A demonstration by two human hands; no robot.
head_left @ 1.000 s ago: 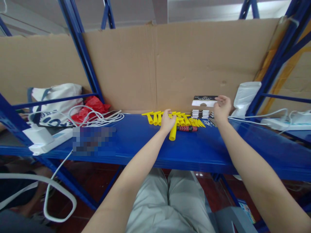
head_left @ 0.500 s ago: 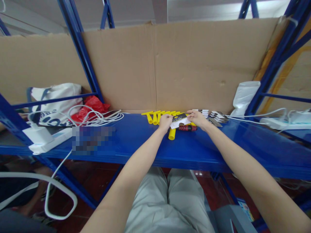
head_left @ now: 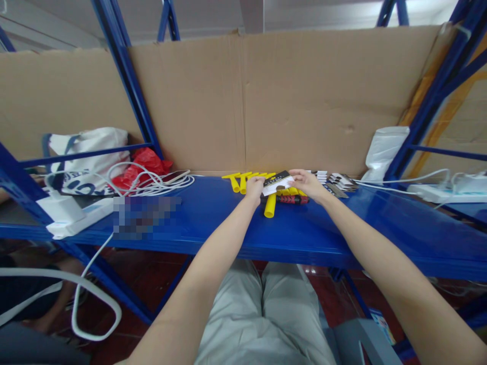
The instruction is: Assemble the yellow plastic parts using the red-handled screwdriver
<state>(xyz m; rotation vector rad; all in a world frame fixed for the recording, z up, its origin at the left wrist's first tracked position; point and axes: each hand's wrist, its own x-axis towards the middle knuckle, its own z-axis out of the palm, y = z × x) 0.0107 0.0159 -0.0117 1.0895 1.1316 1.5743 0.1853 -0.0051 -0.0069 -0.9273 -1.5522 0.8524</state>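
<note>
My left hand (head_left: pixel 254 190) grips the left end of a small black-and-white printed carton (head_left: pixel 277 182), which is tilted above the shelf. The fingers of my right hand (head_left: pixel 307 184) are closed on its right end. A white flap with a notch faces me. Just below the carton, a yellow T-shaped piece (head_left: pixel 270 208) points its round open end toward me. Beside it lies a red-and-black handle (head_left: pixel 296 199), partly covered. Several more yellow T-shaped pieces (head_left: pixel 235 183) stand in a row behind my left hand.
Flat printed cartons (head_left: pixel 341 181) lie right of my right hand on the blue shelf (head_left: pixel 213 213). A cardboard panel (head_left: pixel 297 101) closes the back. Coiled white cable (head_left: pixel 163 183), a red plastic bag (head_left: pixel 146 162) and a power strip (head_left: pixel 85 218) are at the left; a white pouch (head_left: pixel 386 152) leans at the right.
The carton has shifted slightly left and turned, its right end now higher. My hands moved with it, and more of the yellow pieces shows beneath.
</note>
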